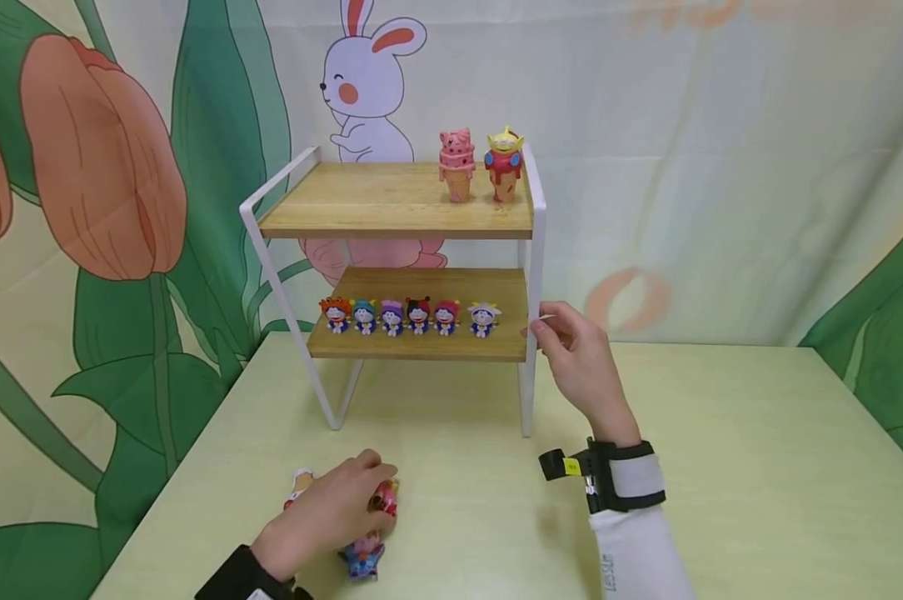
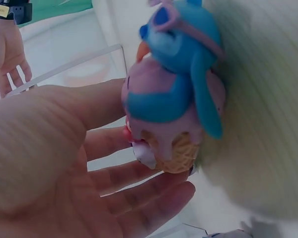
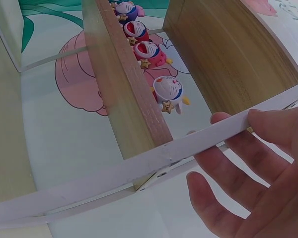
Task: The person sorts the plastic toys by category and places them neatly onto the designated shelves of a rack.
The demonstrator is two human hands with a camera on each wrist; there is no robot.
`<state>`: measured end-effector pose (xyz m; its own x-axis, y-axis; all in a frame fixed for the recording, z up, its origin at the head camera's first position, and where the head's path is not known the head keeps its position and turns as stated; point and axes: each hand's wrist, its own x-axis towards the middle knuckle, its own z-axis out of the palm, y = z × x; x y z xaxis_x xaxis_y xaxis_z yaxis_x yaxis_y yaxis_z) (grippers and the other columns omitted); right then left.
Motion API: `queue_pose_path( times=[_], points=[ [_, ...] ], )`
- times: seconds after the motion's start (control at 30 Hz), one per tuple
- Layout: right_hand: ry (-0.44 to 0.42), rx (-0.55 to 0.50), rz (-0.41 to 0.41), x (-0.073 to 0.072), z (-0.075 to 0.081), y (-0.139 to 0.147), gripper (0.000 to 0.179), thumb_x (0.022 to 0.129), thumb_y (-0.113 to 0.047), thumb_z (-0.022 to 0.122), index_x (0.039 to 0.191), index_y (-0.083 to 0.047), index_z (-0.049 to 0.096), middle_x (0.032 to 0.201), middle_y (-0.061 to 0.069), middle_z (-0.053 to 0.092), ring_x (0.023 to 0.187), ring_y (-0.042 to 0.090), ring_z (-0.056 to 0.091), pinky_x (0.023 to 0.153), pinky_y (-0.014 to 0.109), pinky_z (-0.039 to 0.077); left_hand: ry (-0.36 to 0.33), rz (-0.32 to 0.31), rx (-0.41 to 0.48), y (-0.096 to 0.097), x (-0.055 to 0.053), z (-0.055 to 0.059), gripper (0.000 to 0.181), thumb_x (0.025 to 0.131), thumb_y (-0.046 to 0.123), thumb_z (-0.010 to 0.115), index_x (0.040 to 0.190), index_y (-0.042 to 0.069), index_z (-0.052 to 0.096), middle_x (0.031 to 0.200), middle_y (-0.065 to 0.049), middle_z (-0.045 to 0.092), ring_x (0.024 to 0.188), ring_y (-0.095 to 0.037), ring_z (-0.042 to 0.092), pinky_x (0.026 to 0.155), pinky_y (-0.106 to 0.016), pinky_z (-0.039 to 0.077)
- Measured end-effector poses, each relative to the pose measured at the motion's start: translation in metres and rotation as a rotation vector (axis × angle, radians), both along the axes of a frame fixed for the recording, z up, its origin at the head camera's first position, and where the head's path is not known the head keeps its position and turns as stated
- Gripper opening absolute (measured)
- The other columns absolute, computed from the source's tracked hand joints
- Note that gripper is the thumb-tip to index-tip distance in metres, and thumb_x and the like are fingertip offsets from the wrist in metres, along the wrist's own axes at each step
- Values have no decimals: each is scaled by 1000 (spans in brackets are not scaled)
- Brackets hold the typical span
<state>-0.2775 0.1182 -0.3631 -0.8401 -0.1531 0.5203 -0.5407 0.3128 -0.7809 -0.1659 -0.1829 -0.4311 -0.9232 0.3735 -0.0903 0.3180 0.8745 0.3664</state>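
Low at the front, my left hand [image 1: 331, 504] has thumb and fingers around a red figurine [image 1: 386, 497] on the table. Just nearer lies a blue-and-pink ice-cream-cone figurine [image 1: 363, 557], large in the left wrist view with its waffle cone [image 2: 176, 153] beside my fingers. Part of another cone figurine [image 1: 301, 482] shows beyond the hand; the rest is hidden. My right hand [image 1: 581, 358] holds the right white upright of a two-tier wooden shelf [image 1: 414, 346]. In the right wrist view its thumb [image 3: 268, 124] lies against the white frame [image 3: 188, 147], fingers reaching behind.
Several small figurines with coloured hats [image 1: 418, 317] stand in a row on the lower tier, the white-hatted one [image 1: 483, 320] slightly apart. A pink cone figurine [image 1: 457, 165] and a red-and-yellow one [image 1: 505, 165] stand at the upper tier's right end. A printed curtain [image 1: 684, 167] hangs behind.
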Motion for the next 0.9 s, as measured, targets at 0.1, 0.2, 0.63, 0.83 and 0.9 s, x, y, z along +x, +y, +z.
queue_pose_path(
  times=[0.1, 0.2, 0.63, 0.83, 0.9],
  points=[
    [4, 0, 1, 0, 0, 0, 21, 100, -11, 57, 117, 0, 62, 100, 9, 71, 84, 25, 62, 78, 41, 51, -5, 2, -1, 1, -3, -2, 52, 79, 23, 83, 123, 2, 63, 110, -8, 54, 84, -19, 51, 76, -38, 50],
    [7, -1, 0, 0, 1, 0, 20, 100, -11, 57, 116, 0, 62, 100, 9, 71, 84, 27, 62, 78, 41, 51, -10, -1, -7, 2, -6, -2, 52, 79, 25, 83, 123, 4, 64, 105, -6, 53, 81, -18, 49, 71, -35, 48],
    [-3, 1, -5, 0, 0, 0, 21, 100, -12, 56, 118, -1, 62, 102, 10, 70, 85, 24, 64, 80, 41, 52, 107, -8, -165, 2, -16, -5, 45, 76, 45, 81, 108, 15, 71, 84, 2, 47, 70, -16, 44, 55, -32, 36],
    [-8, -6, -1, -1, 0, 0, 20, 100, -12, 57, 117, -3, 63, 101, 9, 70, 85, 23, 64, 80, 40, 52, 81, -15, -182, -1, -23, -4, 41, 75, 39, 84, 103, 13, 68, 82, 2, 48, 67, -16, 46, 58, -32, 40],
    [-7, -6, -1, -1, -1, 0, 20, 100, -12, 57, 117, -2, 62, 101, 9, 70, 85, 23, 64, 80, 40, 52, 72, -29, -176, -1, -26, -4, 40, 76, 36, 84, 103, 12, 68, 82, 2, 48, 67, -16, 47, 59, -31, 41]
  ],
)
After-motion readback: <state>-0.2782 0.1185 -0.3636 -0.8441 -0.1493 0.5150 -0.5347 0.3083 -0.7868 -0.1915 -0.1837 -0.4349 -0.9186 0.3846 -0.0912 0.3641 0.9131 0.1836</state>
